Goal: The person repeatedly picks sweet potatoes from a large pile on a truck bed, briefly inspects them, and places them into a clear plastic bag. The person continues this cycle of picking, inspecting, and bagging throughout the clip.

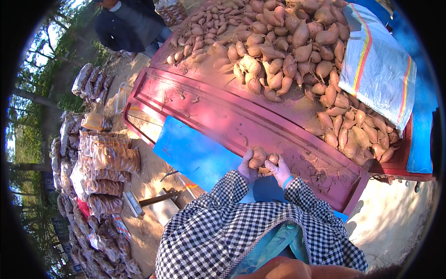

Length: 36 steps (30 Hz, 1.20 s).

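Both of my hands appear to be in thin pinkish gloves and are close together over the red tailgate. My left hand (pixel 248 170) grips a rounded sweet potato (pixel 258 156) from the left. A second, smaller sweet potato (pixel 273 159) is in my right hand (pixel 281 172), whose wrist has a blue band. Part of another tuber shows low between the hands; which hand bears it I cannot tell. Beneath them are the lowered red tailgate (pixel 209 104), strewn with soil and rootlets, and a blue sheet (pixel 195 146) along its near edge.
A large heap of sweet potatoes (pixel 299 52) lies on the truck bed, with smaller tubers (pixel 209 24) at far left. A striped woven sack (pixel 379 69) covers its right side. Filled bags (pixel 115 157) stand on the ground beside a platform scale (pixel 133 203). A person (pixel 129 26) stands at upper left.
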### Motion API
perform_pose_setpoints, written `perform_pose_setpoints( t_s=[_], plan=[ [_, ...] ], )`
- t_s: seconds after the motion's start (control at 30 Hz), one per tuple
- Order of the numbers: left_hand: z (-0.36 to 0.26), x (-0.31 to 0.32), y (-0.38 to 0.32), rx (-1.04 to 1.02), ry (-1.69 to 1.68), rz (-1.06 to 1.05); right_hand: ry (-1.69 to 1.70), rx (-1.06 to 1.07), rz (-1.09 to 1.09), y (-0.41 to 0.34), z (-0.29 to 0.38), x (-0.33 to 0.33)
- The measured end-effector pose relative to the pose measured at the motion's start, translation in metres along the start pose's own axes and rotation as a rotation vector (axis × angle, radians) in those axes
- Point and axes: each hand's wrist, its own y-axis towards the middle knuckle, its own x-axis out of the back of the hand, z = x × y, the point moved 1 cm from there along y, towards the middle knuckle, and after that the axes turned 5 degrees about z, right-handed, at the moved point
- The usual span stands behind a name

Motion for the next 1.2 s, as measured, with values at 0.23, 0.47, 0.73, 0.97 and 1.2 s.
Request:
perform_pose_setpoints(
  t_s=[0.23, 0.47, 0.73, 0.97, 1.2],
  plan=[
    [-0.026, -0.008, 0.011, -0.158, -0.012, 0.244, 0.091, -0.042, 0.068, 0.011, -0.006, 0.013],
    [-0.213, -0.057, 0.081, -0.596, 0.466, -0.028, -0.081, -0.113, -0.125, -0.003, -0.028, 0.06],
    [-0.375, -0.12, 0.129, -0.828, 0.106, -0.085, 0.014, -0.155, -0.166, -0.015, -0.07, 0.083],
    [-0.278, -0.041, 0.103, -0.62, 0.174, 0.014, 0.022, -0.122, -0.128, -0.015, -0.07, 0.07],
    [-0.156, -0.043, 0.056, -0.346, 0.335, 0.138, -0.29, 0.018, 0.011, -0.028, -0.082, 0.086]
  ],
)
